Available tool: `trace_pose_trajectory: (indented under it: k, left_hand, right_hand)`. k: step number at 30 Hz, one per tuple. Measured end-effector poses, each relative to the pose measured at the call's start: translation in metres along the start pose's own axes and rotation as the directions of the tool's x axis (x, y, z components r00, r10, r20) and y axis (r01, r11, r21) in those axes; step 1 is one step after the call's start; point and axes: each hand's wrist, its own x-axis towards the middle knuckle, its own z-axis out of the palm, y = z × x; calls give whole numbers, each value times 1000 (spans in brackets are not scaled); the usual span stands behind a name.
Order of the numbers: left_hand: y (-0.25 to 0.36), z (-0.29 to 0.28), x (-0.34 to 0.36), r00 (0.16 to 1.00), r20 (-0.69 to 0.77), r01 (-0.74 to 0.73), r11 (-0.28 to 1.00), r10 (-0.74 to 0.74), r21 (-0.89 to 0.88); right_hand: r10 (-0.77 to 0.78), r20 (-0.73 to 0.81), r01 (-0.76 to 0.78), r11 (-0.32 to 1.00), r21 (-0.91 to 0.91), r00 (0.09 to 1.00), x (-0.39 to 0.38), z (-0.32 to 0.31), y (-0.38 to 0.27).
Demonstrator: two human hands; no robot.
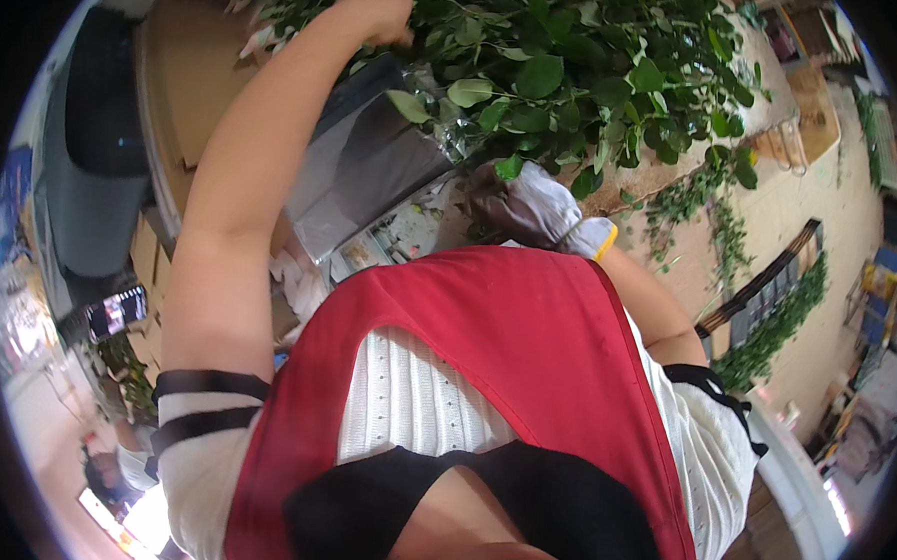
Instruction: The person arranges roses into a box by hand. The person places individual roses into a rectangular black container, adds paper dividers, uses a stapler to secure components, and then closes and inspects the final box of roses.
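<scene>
A big bunch of green leafy branches (568, 65) fills the top middle, with clear plastic wrap (445, 120) around its lower part. My bare left hand (380, 15) is raised high and curled into the leaves at the bunch's upper left. My right hand (542, 206), in a white glove with a yellow cuff, is closed at the base of the bunch, partly hidden by leaves. A red apron (526, 343) over a white top covers the lower middle of the view.
A grey sheet (363, 176) and a brown cardboard board (187, 78) lie under my left arm, beside a dark grey bin (93, 164). Loose green vines (716, 217) trail to the right. A dark slatted rack (763, 289) with greenery (782, 330) stands on the pale floor.
</scene>
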Motion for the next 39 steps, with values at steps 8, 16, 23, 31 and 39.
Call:
trace_pose_trajectory:
  k: [8,16,23,31,39]
  left_hand:
    - [79,104,-259,645,-719,-463,617,-258,-637]
    - [204,334,-387,481,-81,-60,60,-873,-996]
    - [198,379,-448,123,184,133,-168,-975,-977]
    - [162,431,-479,329,422,-232,-505,-845,-831]
    - [154,387,-474,241,657,-428,-686,-714,-588]
  right_hand:
    - [105,-7,-101,926,-364,994,26,-15,-64]
    - [-162,682,391,899,-196,713,35,109,-106]
    - [-525,657,624,774,104,541,55,302,-219]
    - [-328,635,225,944,240,700,57,378,-279]
    - [86,967,-652,752,96,241,19,336,-208]
